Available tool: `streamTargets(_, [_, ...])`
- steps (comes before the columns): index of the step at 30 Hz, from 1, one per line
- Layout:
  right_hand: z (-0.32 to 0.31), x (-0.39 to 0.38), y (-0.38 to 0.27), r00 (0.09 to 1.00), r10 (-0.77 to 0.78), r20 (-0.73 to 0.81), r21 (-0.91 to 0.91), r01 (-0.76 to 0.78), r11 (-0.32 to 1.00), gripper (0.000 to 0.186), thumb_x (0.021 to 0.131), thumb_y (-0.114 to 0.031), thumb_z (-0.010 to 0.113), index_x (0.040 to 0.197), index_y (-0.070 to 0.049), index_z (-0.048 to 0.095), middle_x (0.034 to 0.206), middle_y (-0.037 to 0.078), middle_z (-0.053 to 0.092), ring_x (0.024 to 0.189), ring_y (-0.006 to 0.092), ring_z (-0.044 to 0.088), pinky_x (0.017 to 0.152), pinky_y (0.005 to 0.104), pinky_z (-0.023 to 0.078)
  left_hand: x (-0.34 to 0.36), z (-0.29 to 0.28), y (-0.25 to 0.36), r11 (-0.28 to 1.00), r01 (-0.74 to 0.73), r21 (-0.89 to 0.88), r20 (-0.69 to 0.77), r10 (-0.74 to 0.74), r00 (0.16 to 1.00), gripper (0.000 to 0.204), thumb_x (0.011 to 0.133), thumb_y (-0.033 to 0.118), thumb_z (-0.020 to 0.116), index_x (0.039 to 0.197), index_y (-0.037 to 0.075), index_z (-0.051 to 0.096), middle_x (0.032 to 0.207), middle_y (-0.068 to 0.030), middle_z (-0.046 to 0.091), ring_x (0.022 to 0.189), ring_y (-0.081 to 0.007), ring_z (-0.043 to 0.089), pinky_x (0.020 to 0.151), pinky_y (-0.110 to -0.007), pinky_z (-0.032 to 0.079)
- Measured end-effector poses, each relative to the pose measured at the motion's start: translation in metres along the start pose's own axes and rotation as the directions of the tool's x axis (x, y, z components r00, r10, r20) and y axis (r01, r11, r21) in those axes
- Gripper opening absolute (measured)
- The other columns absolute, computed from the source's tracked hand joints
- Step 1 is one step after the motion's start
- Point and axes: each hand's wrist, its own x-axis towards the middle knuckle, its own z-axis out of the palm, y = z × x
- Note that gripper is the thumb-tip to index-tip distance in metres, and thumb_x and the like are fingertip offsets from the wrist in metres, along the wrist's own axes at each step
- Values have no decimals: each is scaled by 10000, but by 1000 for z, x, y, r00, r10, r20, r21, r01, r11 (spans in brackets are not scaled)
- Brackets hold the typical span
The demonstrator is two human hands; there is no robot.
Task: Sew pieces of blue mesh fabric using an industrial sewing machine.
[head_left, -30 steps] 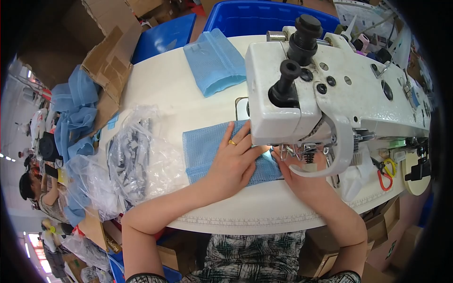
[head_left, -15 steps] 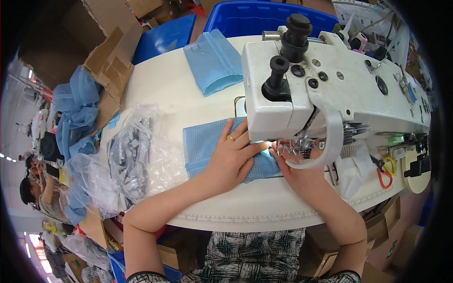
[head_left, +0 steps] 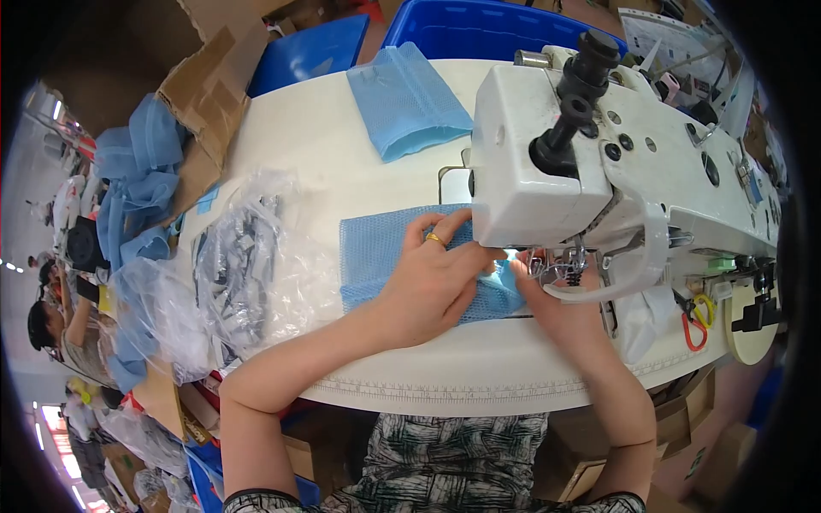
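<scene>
Under the head of a white sewing machine [head_left: 523, 184] lies a piece of light blue mesh fabric [head_left: 366, 248], flat on the white table. My left hand [head_left: 425, 286], with a gold ring on one finger, bears down on it with bent fingers, holding the cloth close to the lit needle area. From the other side my right hand [head_left: 564, 316] grips the fabric's right edge beside the metal presser parts [head_left: 560, 267]. Its fingertips are partly hidden behind the machine's white curved guard [head_left: 647, 261]. Further back lies a second blue mesh piece [head_left: 406, 103], shaped like an open-ended pouch.
A clear plastic bag [head_left: 244, 274] of small dark and white pieces lies left of the fabric. Beyond it, blue cloth [head_left: 141, 171] spills from a cardboard box [head_left: 205, 94]. Red-and-yellow-handled scissors [head_left: 694, 329] lie right; a blue bin [head_left: 479, 30] stands behind the table.
The view has shifted slightly, so the machine appears further right. My left hand's fingers are more bent, and both hands remain on the blue mesh fabric by the needle.
</scene>
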Motion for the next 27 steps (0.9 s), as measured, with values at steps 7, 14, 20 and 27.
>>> streamTargets(7, [-24,2,-10,957,-85,278,21,83,996,211,893,-239,774,1084,-153,799,941,113,755,867,320,709,826,448,557,-3,0,-3,996,-55,76,96,48,994,190,806,-12,655,962,82,709,1316,-94,580,1450,-427,403,1148,-597,287])
streamTargets(14, [-35,9,-24,862,-148,485,-26,184,983,178,879,-17,709,1038,-97,729,1146,59,656,1023,262,670,823,388,535,-8,-8,11,986,-143,-90,86,151,985,113,746,10,658,838,72,682,1131,-71,629,1281,-324,538,1071,-532,352])
streamTargets(20, [-21,7,-21,879,-244,410,-108,312,944,209,900,-103,709,1101,-150,746,1095,46,715,1024,261,708,826,398,571,4,-11,17,970,-107,-217,33,117,993,121,777,-2,648,877,65,662,941,-74,629,986,-253,614,932,-431,391])
streamTargets(27, [-27,0,-21,896,-297,330,-142,358,923,168,922,-160,732,1090,-154,737,1069,54,714,1002,263,704,812,415,566,-1,-1,17,923,279,-265,-55,-303,951,75,916,22,688,991,26,688,896,-131,682,828,-323,648,743,-414,490])
